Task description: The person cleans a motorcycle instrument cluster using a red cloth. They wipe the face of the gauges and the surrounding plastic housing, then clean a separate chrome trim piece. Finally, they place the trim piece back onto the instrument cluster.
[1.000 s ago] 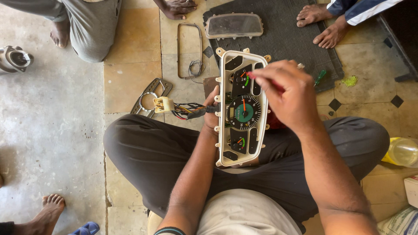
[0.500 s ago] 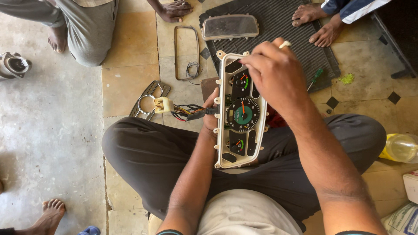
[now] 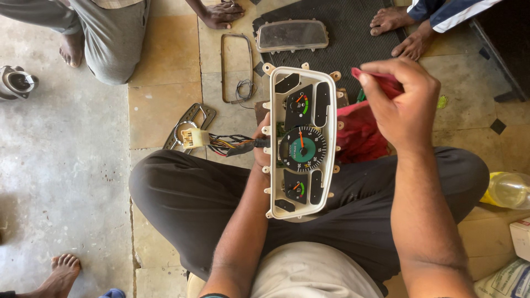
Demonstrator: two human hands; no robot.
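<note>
A white vehicle instrument cluster (image 3: 301,143) with three dials stands upright over my crossed legs. My left hand (image 3: 260,144) grips its left edge from behind, mostly hidden by the housing. A bundle of coloured wires with a pale connector (image 3: 194,137) trails off to the left of it. My right hand (image 3: 398,105) is to the right of the cluster, clear of it, closed around a red cloth (image 3: 361,124) that hangs down beside the housing.
On a black ribbed mat (image 3: 353,33) lies a clear cluster lens cover (image 3: 292,35). A rectangular frame (image 3: 236,69) and a metal bracket (image 3: 190,124) lie on the tiled floor. Other people's feet and hands ring the area. A yellow bottle (image 3: 508,190) is at right.
My right hand has come off the cluster face and moved right, carrying the red cloth. The dials are now fully uncovered. The cluster stays in my left hand.
</note>
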